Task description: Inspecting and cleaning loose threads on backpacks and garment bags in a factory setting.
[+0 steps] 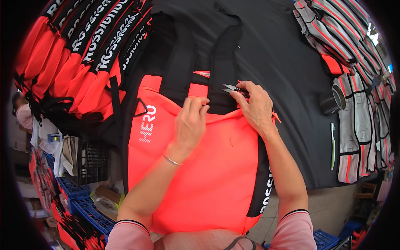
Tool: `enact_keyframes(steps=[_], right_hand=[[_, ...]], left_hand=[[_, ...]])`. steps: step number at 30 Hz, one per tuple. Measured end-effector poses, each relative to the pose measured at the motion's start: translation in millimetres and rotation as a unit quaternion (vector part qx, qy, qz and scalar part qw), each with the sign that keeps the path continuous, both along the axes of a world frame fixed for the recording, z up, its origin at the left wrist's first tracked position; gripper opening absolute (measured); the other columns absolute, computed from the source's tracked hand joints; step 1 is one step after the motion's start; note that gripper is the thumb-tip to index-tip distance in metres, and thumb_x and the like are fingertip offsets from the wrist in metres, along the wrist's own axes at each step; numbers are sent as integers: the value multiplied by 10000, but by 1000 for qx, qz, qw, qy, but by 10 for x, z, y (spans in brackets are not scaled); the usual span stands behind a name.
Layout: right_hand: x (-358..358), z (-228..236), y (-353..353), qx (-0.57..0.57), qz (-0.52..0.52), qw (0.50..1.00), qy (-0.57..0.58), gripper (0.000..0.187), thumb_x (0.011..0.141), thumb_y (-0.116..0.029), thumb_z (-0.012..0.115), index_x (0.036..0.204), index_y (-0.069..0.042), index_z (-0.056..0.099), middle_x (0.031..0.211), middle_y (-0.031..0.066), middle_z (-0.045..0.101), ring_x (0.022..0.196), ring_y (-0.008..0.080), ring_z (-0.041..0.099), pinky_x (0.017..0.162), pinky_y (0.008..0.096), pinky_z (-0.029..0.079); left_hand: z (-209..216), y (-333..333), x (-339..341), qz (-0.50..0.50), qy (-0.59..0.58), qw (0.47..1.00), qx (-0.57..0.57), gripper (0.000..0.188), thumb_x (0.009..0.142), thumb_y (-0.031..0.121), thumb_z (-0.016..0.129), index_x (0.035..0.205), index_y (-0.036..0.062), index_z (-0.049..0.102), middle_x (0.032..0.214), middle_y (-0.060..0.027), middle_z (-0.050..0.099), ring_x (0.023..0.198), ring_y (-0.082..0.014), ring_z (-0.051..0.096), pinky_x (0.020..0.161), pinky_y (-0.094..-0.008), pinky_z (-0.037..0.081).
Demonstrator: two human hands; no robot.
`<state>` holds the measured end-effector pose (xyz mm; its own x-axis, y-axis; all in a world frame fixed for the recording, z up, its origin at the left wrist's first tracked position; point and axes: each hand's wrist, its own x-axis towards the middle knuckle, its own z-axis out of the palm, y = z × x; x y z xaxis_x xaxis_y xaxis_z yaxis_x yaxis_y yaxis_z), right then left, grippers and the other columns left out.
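A bright red-orange backpack (200,179) lies in front of me, its black shoulder straps (223,58) stretching away from me. My left hand (189,123) is closed at the bag's upper edge, fingertips pinched by a red tab (198,90) between the straps. What exactly sits under those fingertips is partly hidden. In my right hand (257,106) is a pair of small thread snips (229,88), gripped between thumb and fingers. The blades point left, over the right strap, and stand apart at the tips.
Several red and black backpacks (89,62) are stacked at the far left. Grey bags with red stripes (354,112) pile up on the right. Near them on the black cloth (283,54) are a dark cup (331,102) and a green toothbrush (332,146). Blue crates (89,208) stand lower left.
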<state>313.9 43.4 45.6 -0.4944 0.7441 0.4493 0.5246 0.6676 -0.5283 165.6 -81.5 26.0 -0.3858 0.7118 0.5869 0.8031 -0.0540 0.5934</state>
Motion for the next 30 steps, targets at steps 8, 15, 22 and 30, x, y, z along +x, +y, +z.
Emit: enact_keyframes(steps=[8, 15, 22, 30], right_hand=[[-33, -66, -2, 11, -17, 999, 28, 227, 845, -243, 732, 966, -67, 655, 775, 40, 648, 748, 206, 613, 715, 341, 475], [-18, -84, -5, 19, -6, 999, 49, 240, 823, -250, 752, 941, -69, 646, 768, 17, 645, 705, 194, 586, 688, 341, 447], [-15, -148, 39, 38, 0, 998, 54, 250, 822, -261, 751, 946, -71, 645, 771, 17, 647, 711, 197, 590, 692, 346, 449], [1, -16, -52, 25, 11, 999, 37, 240, 801, -234, 771, 922, -74, 640, 756, 10, 637, 705, 201, 578, 696, 349, 443]], left_hand=[[-93, 171, -192, -68, 157, 980, -97, 106, 813, 94, 730, 864, 39, 655, 737, -93, 636, 632, -262, 641, 539, -341, 510], [-170, 239, -254, -29, 109, 993, -33, 119, 809, 32, 712, 790, 28, 594, 680, -75, 593, 538, -191, 602, 493, -306, 474], [-63, 158, -203, -81, -28, 993, -80, 179, 772, 66, 782, 941, 24, 742, 778, -75, 674, 520, -113, 570, 486, -259, 441], [-124, 215, 36, 1, 81, 990, -113, 142, 840, 70, 696, 833, 6, 569, 788, -130, 573, 669, -352, 612, 548, -413, 489]])
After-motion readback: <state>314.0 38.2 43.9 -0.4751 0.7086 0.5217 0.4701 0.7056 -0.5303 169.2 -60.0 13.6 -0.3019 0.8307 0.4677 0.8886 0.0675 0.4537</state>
